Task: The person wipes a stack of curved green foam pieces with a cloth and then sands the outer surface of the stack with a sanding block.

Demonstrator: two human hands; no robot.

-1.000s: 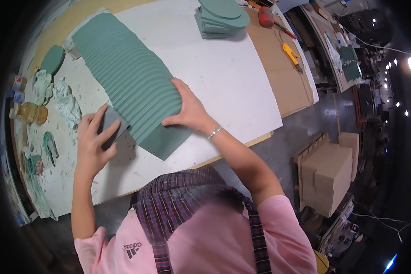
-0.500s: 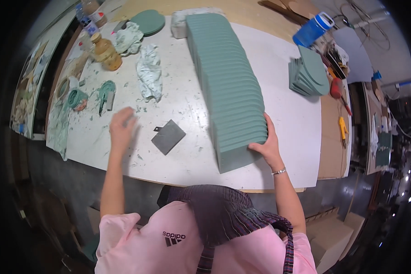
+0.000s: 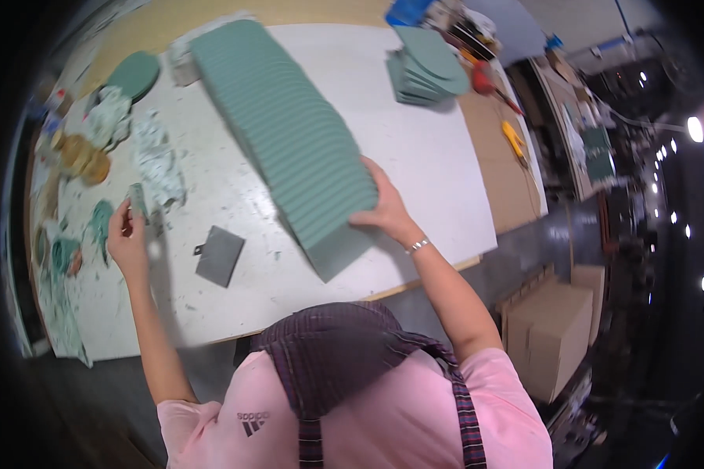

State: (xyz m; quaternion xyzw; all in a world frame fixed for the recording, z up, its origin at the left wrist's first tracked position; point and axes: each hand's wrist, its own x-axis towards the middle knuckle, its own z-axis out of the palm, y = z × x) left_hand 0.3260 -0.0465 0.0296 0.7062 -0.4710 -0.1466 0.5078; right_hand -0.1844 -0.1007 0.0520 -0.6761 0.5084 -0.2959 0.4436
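Observation:
A long row of green boards (image 3: 281, 125) leans across the white table, overlapping one behind another. My right hand (image 3: 385, 207) grips its near end, fingers along the right side and thumb over the front board. Raised over the left part of the table, my left hand (image 3: 127, 238) pinches a small flat grey-green piece (image 3: 138, 200) that stands up from the fingertips; its exact kind is unclear. Close by that hand lies a green-smeared spatula (image 3: 102, 221), partly hidden. A dark grey square plate with a small tab (image 3: 220, 256) lies flat between my hands.
Left, a green-stained jar (image 3: 65, 255), an amber bottle (image 3: 84, 159), crumpled cloths (image 3: 158, 160) and round green discs (image 3: 135, 76) stand or lie. At the far right are a smaller stack of green boards (image 3: 426, 70) and a yellow cutter (image 3: 513, 139). A cardboard box (image 3: 547, 332) sits beyond the table's right front.
My left hand, empty before, has closed on the small flat piece and lifted it. My right hand stays on the row's near end. The whole view has turned right.

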